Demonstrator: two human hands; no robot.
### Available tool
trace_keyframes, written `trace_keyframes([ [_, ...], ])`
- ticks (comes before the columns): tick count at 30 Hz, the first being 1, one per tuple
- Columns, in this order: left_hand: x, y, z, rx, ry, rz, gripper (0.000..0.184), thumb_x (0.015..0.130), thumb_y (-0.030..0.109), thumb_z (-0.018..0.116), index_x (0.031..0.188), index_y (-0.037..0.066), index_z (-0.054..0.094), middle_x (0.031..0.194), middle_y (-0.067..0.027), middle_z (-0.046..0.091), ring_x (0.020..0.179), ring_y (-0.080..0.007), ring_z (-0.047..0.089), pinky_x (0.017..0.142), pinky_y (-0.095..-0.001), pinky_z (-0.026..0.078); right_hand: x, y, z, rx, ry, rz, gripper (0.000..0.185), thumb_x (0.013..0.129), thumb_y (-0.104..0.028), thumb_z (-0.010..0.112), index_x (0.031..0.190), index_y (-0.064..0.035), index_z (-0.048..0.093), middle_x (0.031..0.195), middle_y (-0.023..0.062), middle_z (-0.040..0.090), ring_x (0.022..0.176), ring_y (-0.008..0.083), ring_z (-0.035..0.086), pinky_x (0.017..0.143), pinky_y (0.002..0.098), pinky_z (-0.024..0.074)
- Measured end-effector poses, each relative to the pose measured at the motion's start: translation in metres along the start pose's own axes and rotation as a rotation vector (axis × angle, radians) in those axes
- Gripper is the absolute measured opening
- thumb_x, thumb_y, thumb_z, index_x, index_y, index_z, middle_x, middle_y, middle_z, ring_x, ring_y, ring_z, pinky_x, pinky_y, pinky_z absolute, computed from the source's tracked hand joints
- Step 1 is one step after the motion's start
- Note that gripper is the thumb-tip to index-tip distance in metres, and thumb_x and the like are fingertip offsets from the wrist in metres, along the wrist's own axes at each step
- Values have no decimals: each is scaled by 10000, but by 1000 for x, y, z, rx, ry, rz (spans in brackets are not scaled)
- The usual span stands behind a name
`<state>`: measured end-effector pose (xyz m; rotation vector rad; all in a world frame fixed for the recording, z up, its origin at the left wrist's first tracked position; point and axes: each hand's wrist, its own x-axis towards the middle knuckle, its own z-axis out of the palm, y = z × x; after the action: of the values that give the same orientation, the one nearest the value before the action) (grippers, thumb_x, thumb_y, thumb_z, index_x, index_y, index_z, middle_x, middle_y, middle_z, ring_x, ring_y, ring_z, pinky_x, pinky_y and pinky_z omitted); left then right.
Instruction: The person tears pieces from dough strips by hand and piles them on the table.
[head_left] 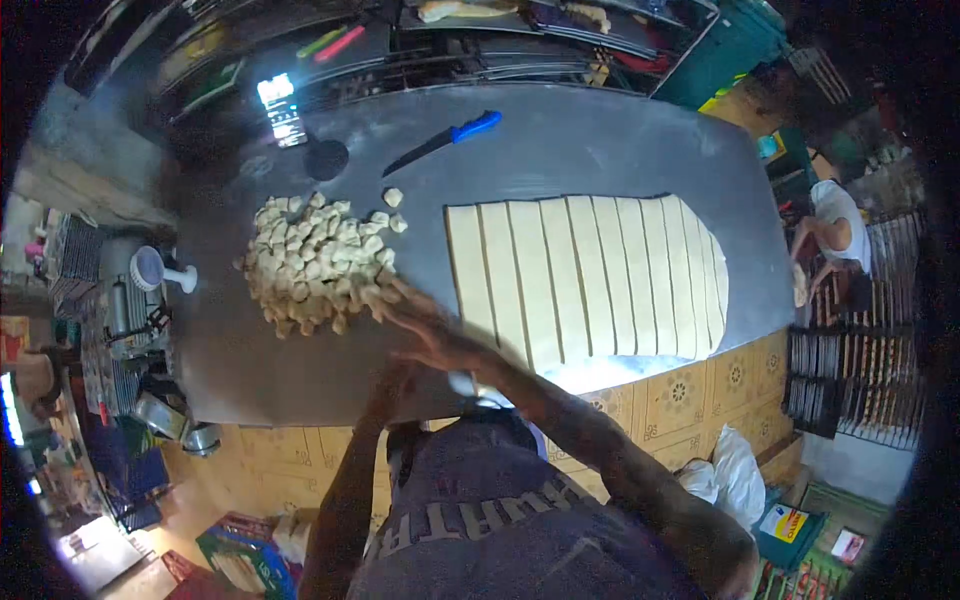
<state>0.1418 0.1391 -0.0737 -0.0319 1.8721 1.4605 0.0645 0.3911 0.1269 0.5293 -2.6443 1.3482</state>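
Observation:
A heap of small cut dough pieces [315,255] lies on the left part of the grey worktable [560,125]. At the heap's right edge is my right hand [430,335], its fingers stretched out and slightly blurred, close to the nearest pieces. Just below it, near the table's front edge, is my left hand [397,372], whose fingers are mostly hidden and smeared. To the right of both hands, a flat sheet of dough [590,275] lies cut into several long strips. A knife with a blue handle [475,127] rests behind the heap.
A lit phone-like screen [282,110] and a dark round disc [326,159] are at the back left. A white scoop-like object [160,270] sits at the left edge. A person in white [838,225] bends beside trays at right. White sacks [738,470] stand on the floor.

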Motion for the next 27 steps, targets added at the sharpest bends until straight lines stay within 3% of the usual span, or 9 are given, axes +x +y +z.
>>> trace_keyframes([
  [3, 45, 1, 20, 253, 114, 146, 422, 1015, 336, 520, 1330, 54, 533, 1303, -156, 576, 1151, -323, 590, 992, -449, 464, -25, 30, -25, 122, 39, -78, 353, 969, -280, 594, 1268, -95, 620, 1383, 181, 517, 1275, 325, 501, 1039, 403, 433],
  [5, 104, 76, 31, -412, 91, 262, 465, 1012, 351, 518, 1355, 37, 512, 1338, -187, 549, 1271, -339, 504, 1066, -454, 398, -69, 46, -43, 355, -12, 199, 346, 941, -167, 615, 1268, -55, 618, 1395, 159, 498, 1333, 287, 449, 1094, 383, 386],
  [8, 173, 231, 62, 661, 364, 409, 534, 931, 220, 566, 1403, 5, 439, 1417, -218, 468, 1327, -372, 441, 1099, -479, 360, -108, 37, -94, 1225, 221, 853, 279, 929, -66, 605, 1204, -49, 654, 1286, 165, 588, 1175, 318, 574, 1003, 402, 479],
  [10, 212, 269, 74, 873, 500, 712, 541, 832, 118, 600, 1348, 4, 486, 1387, -231, 496, 1336, -376, 428, 1093, -490, 355, -152, 55, -95, 320, 133, 564, 243, 918, 1, 572, 1135, -27, 678, 1199, 154, 640, 1087, 282, 627, 900, 359, 548],
  [14, 227, 320, 90, 1168, 542, 466, 451, 764, 84, 633, 1209, 31, 586, 1252, -241, 592, 1242, -372, 530, 1004, -488, 440, -181, 60, -107, 257, 129, 663, 279, 895, 53, 548, 1132, -14, 680, 1158, 169, 655, 1051, 286, 646, 851, 378, 577],
  [22, 67, 306, 50, 479, -444, 557, 305, 668, 130, 745, 879, 53, 539, 811, -20, 549, 717, -167, 515, 614, -343, 430, -137, 35, -70, -291, 267, 350, 437, 859, -49, 649, 1287, -26, 568, 1146, 137, 640, 1001, 224, 664, 877, 345, 544],
  [24, -29, 311, 1, 239, -620, 50, 625, 714, 144, 824, 1275, 66, 557, 1085, -91, 624, 950, -190, 595, 775, -359, 522, -118, 21, -55, -703, 226, 221, 542, 858, -129, 688, 1363, -77, 498, 1127, 150, 648, 1025, 272, 654, 905, 340, 541],
  [25, -56, 258, -33, 590, -361, 545, 806, 739, 160, 823, 1448, 95, 446, 1306, -159, 575, 1015, -237, 625, 795, -368, 559, -113, 12, -47, -904, 195, 162, 599, 858, -168, 707, 1401, -102, 463, 1117, 157, 652, 1038, 296, 649, 920, 337, 539],
  [27, -103, 204, -103, -248, -601, 216, 767, 785, 129, 780, 1455, 83, 409, 1271, -157, 572, 969, -273, 627, 728, -371, 563, -114, 5, -37, -544, -70, 346, 581, 868, -220, 701, 1391, -111, 475, 1180, 160, 618, 1095, 308, 610, 944, 374, 516],
])
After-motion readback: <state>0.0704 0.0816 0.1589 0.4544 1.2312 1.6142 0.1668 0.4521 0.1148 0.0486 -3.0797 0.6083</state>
